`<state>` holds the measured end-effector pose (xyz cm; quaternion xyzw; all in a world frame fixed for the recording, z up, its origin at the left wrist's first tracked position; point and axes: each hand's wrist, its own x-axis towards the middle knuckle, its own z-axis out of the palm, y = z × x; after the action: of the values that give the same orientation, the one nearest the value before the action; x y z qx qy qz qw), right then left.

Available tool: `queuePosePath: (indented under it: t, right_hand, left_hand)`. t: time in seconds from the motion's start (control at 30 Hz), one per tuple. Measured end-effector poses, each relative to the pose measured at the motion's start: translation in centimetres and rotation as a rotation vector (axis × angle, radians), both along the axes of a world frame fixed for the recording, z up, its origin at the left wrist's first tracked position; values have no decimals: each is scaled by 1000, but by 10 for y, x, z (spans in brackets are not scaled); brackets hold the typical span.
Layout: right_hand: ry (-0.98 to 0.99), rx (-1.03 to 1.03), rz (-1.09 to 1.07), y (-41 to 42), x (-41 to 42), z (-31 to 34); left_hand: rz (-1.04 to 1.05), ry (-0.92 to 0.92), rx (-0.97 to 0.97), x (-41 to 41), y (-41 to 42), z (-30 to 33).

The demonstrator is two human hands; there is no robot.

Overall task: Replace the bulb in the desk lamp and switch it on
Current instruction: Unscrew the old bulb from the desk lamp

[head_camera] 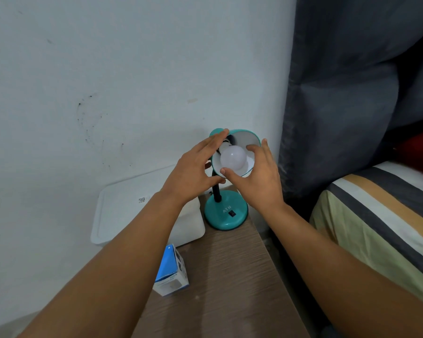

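A teal desk lamp stands at the far end of a wooden bedside table (230, 276), its round base (226, 217) carrying a black rocker switch (233, 213). The shade (248, 136) is tipped up towards me. A white frosted bulb (233, 157), unlit, sits in the shade. My left hand (193, 169) lies against the shade's left outer side with its fingers straight and its thumb under the rim. My right hand (257, 176) pinches the bulb, thumb on its lower edge and fingertips on its right side. The socket is mostly hidden behind the bulb.
A blue and white bulb box (171, 272) lies on the table's left edge. A white lidded bin (122, 215) stands left of the table against the wall. A bed with a striped sheet (376, 215) and a grey padded headboard (352, 93) fill the right side.
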<state>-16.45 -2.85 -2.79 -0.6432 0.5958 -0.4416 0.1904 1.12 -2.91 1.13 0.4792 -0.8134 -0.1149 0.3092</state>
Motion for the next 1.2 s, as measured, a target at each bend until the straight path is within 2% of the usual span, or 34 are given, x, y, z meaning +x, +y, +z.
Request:
queuePosePath:
  t: [0.13,0.3,0.43,0.57,0.73,0.9,1.03,1.2]
  right_hand:
    - [-83,16,-39,1,7,-1]
    - [45,-13,-60,-1,12,-1]
    - [103,-96,3,-1,10,-1]
    - [-40,-159,104,-4,3,-5]
    - [-105,-170,166,-3,-5,-7]
    - [-209,-68,101,1,-6,-3]
    - [-253,-50,96,-2,-3,-4]
    - [-200,-58,157,-1,-1,-5]
  left_hand:
    - [22,37,-23,-3,4,0]
    - [32,51,-19,-4,2,0]
    - [22,47,-25,-6,-1,-2]
    - [30,41,-31,-5,-2,-3]
    - [23,62,-7,-6,-1,-4]
    - [31,74,15,-4,1,-4]
    - [27,94,28,-6,3,-5]
    - [24,124,23,-4,5,-5]
